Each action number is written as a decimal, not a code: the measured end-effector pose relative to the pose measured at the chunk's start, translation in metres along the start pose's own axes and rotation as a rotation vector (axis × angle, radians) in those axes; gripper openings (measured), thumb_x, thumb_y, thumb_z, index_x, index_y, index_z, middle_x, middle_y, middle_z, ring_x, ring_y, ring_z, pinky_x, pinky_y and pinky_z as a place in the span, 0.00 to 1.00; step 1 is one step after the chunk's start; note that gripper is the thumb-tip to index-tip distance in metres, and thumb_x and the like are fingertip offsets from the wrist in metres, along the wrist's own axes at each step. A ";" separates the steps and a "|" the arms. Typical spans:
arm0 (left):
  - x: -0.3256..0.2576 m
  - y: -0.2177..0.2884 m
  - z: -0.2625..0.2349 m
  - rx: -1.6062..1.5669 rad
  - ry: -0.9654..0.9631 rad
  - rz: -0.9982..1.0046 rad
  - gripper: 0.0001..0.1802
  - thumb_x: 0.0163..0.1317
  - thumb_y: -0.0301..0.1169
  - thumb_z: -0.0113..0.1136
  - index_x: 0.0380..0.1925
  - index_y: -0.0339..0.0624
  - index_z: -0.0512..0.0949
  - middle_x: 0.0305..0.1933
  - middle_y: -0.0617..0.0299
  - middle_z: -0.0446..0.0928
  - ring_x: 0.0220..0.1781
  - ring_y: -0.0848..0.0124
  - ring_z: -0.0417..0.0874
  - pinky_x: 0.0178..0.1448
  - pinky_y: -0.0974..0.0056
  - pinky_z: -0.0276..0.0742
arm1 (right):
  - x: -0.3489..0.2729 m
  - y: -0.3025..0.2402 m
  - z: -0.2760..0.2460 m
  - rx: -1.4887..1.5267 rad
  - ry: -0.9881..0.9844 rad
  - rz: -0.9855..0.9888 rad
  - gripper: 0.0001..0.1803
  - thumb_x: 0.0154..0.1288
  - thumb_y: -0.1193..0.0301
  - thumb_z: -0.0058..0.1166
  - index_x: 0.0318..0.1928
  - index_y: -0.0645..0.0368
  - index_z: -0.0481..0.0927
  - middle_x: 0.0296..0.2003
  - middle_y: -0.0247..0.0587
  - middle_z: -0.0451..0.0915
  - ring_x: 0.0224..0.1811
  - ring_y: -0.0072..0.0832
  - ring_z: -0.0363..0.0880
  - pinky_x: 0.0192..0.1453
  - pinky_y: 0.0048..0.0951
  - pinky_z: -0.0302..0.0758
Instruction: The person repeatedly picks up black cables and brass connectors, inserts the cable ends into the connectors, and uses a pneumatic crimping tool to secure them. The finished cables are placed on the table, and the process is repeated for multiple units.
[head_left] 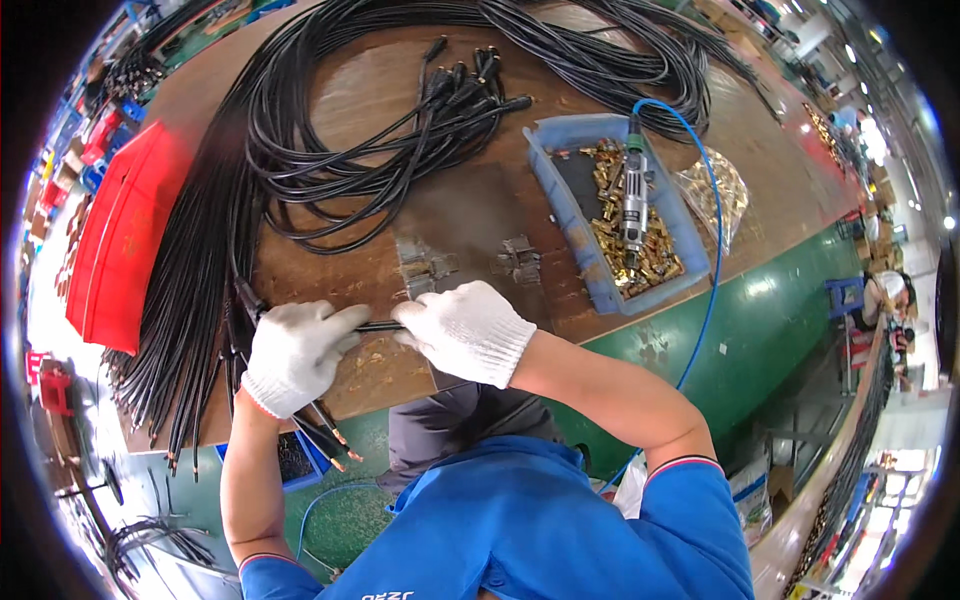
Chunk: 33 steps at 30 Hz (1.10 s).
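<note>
My left hand (pixel 297 352), in a white knit glove, is closed round a black cable (pixel 378 326) near the table's front edge. My right hand (pixel 468 330), gloved the same way, pinches that cable a short way to the right. Only a short dark length shows between the hands; its end is hidden by the right fingers. Beneath my left hand, cable ends with copper-coloured tips (pixel 345 450) hang past the table edge. Left of it lies a thick bundle of black cables (pixel 185 290), their ends pointing toward me.
Coiled black cables with plugs (pixel 450 95) lie at the back. On the right, a blue bin (pixel 560 200) holds brass fittings (pixel 655 255), with a silver air tool (pixel 634 195) on a blue hose (pixel 716 230) across it. A red bin (pixel 125 240) stands left; a clear bag (pixel 722 195) lies right.
</note>
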<state>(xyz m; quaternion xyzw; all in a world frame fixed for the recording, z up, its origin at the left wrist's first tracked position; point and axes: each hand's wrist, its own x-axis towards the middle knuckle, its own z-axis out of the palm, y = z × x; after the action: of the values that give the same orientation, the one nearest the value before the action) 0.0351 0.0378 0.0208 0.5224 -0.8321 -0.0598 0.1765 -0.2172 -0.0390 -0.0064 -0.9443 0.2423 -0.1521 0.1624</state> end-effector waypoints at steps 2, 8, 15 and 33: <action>0.001 0.001 -0.003 0.006 -0.001 -0.032 0.18 0.59 0.32 0.73 0.52 0.50 0.87 0.27 0.55 0.78 0.30 0.52 0.85 0.35 0.49 0.79 | 0.000 0.004 0.000 -0.129 0.027 -0.052 0.10 0.73 0.61 0.61 0.38 0.54 0.83 0.27 0.41 0.86 0.29 0.40 0.90 0.31 0.42 0.83; 0.020 0.006 0.007 -0.149 -0.074 -0.015 0.17 0.64 0.31 0.69 0.53 0.47 0.86 0.32 0.51 0.82 0.34 0.48 0.87 0.39 0.48 0.82 | 0.010 0.012 -0.004 -0.314 -0.039 -0.155 0.12 0.74 0.58 0.59 0.37 0.51 0.83 0.26 0.36 0.85 0.27 0.37 0.90 0.30 0.39 0.83; 0.025 0.007 0.014 -0.229 -0.048 -0.060 0.14 0.67 0.31 0.69 0.52 0.46 0.85 0.38 0.48 0.85 0.38 0.46 0.88 0.41 0.48 0.83 | -0.013 0.110 -0.145 -0.072 0.228 0.395 0.18 0.78 0.57 0.59 0.55 0.55 0.90 0.51 0.47 0.91 0.52 0.46 0.91 0.58 0.40 0.85; 0.030 0.008 0.024 -0.159 -0.050 -0.102 0.18 0.67 0.30 0.67 0.57 0.47 0.84 0.39 0.49 0.85 0.40 0.49 0.88 0.43 0.49 0.84 | -0.028 0.178 -0.118 -0.752 -0.639 0.343 0.10 0.65 0.72 0.59 0.39 0.59 0.93 0.38 0.55 0.92 0.43 0.51 0.93 0.47 0.48 0.88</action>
<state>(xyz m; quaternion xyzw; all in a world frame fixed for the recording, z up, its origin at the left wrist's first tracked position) 0.0078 0.0122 0.0074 0.5469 -0.8011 -0.1474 0.1935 -0.3567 -0.1999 0.0267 -0.8834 0.3698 0.2700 -0.0998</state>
